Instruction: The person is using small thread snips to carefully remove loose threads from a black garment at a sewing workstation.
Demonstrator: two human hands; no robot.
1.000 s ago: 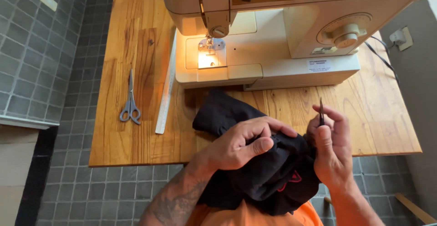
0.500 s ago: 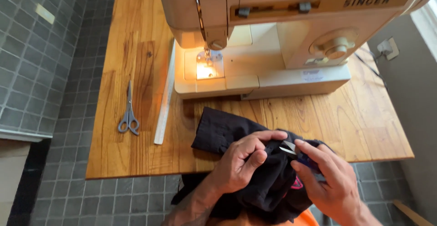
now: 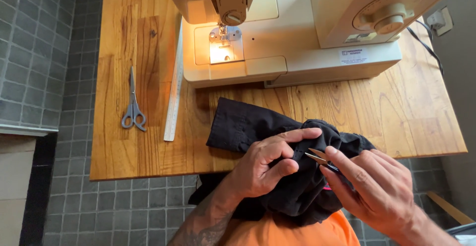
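A bunched black garment [image 3: 248, 124] lies over the near edge of the wooden table [image 3: 386, 107] and hangs down toward my lap. My left hand [image 3: 265, 164] pinches a fold of the black fabric between thumb and fingers. My right hand [image 3: 379, 189] holds small thread snips [image 3: 320, 157], their metal tips pointing left and touching the fabric right by my left fingertips. One flat end of the garment rests on the table in front of the sewing machine.
A cream sewing machine [image 3: 307, 32] with its needle light on stands at the back of the table. Grey scissors [image 3: 133, 108] and a long metal ruler [image 3: 174, 90] lie to the left. A cable [image 3: 424, 45] runs off to the right. Grey tiled floor surrounds the table.
My right hand dropped from holding the snips upright beside the garment and brought their tips to the fabric. The view moved closer to the table.
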